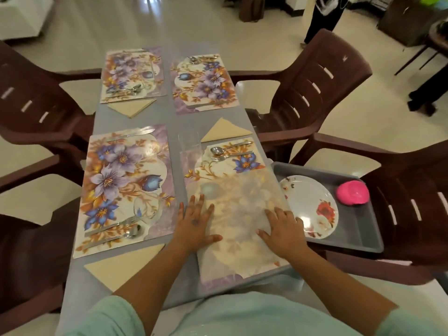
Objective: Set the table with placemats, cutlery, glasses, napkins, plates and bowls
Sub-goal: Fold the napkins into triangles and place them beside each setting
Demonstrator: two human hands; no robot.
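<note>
**Still, a crowded mat under flat hands**

Plainly, both hands lie spread on the near-right mat [238,212]: the left hand [194,223] on its left edge, the right hand [282,230] on its right side, fingers straight, gripping nothing. Beyond the fingertips, a spoon [218,149] and fork [220,157] rest on the mat's far end, with a clear glass [189,141] at its far-left corner. A sideways shove could likely slide the cutlery off or tip the glass, which is hard to see. Just right of the right hand, a grey tray [363,229] holds a plate [309,206] and a pink bowl [352,192]; it appears to sit on a chair, so a nudge might unseat it.

Left of the left hand lie another mat [126,187] and a napkin [126,264]. The table [174,112] is grey; brown chairs [312,78] stand on a pale glossy floor [363,124].
</note>
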